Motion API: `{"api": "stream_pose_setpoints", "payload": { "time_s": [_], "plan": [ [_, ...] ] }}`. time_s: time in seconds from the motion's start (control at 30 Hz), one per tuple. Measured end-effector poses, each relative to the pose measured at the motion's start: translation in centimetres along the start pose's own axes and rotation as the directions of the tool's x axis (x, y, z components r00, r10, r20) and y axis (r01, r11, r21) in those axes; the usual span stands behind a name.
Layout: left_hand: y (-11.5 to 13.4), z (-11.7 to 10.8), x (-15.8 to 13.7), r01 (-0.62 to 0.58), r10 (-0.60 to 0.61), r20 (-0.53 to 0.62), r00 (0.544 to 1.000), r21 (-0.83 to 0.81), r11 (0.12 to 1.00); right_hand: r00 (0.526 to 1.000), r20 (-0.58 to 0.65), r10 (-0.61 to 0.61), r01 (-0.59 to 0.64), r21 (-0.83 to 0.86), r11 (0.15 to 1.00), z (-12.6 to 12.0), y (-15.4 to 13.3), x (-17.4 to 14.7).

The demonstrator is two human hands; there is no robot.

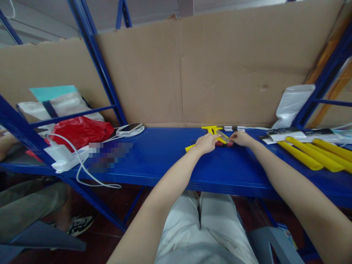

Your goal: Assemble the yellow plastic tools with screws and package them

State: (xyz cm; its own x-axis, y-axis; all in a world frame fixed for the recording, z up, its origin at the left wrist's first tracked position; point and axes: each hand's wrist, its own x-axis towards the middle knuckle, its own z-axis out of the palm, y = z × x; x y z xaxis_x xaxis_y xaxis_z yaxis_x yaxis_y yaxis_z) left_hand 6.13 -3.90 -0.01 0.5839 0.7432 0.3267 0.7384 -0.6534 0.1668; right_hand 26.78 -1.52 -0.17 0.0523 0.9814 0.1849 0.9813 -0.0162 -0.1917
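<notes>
Left hand [205, 144] and right hand [242, 139] working at a yellow T-headed tool [211, 128]

In the head view, the only one I am getting, the yellow T-headed tool is lying at the back of the blue bench [162, 154], near the cardboard wall [233, 66]. I am judging this to be a handling or fitting step, with a greyish flat piece [223, 137] sitting between my two hands and a red-and-black item [228, 144] showing just beneath it. As I am reading it, the next move is calling for a steady left hand while the right fingertips are lining up that flat piece.

My left fingers are curling together, apparently clamped on the tool; a yellow end [189, 148] is poking out beside that hand, though I cannot tell whether it belongs to the same tool. My right fingertips are bunching close together at the flat piece's right end; whether they are pinching it or only touching, I cannot tell. Spare yellow handles [305, 156] are lying well apart, to the right.
</notes>
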Motion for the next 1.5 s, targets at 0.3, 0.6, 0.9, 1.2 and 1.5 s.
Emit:
{"api": "stream_pose_setpoints", "payload": {
  "time_s": [0.3, 0.6, 0.9, 1.2, 1.5],
  "plan": [
    [0.1, -0.1, 0.0, -0.003, 0.003, 0.003, 1.000, 0.014, 1.000, 0.999, 0.011, 0.031, -0.030, -0.068, 0.997, -0.2, 0.4, 0.1],
    [0.0, 0.0, 0.0, 0.003, -0.003, 0.008, 1.000, -0.003, 1.000, 0.978, -0.142, 0.153, -0.148, 0.048, 0.988, -0.7, 0.4, -0.5],
    [0.0, 0.2, 0.1, -0.017, 0.017, -0.002, 1.000, -0.008, 1.000, 0.862, -0.449, 0.234, -0.105, 0.293, 0.950, -2.8, -0.1, -1.3],
    [0.0, 0.2, 0.1, -0.010, 0.010, -0.005, 1.000, 0.005, 1.000, 0.873, -0.107, 0.475, -0.151, 0.867, 0.474, -3.3, -1.4, -1.4],
    [0.1, 0.1, 0.1, 0.003, -0.003, 0.002, 1.000, 0.016, 1.000, 0.945, 0.183, 0.271, -0.216, 0.972, 0.096, -3.5, -1.4, -1.3]
  ]
}}
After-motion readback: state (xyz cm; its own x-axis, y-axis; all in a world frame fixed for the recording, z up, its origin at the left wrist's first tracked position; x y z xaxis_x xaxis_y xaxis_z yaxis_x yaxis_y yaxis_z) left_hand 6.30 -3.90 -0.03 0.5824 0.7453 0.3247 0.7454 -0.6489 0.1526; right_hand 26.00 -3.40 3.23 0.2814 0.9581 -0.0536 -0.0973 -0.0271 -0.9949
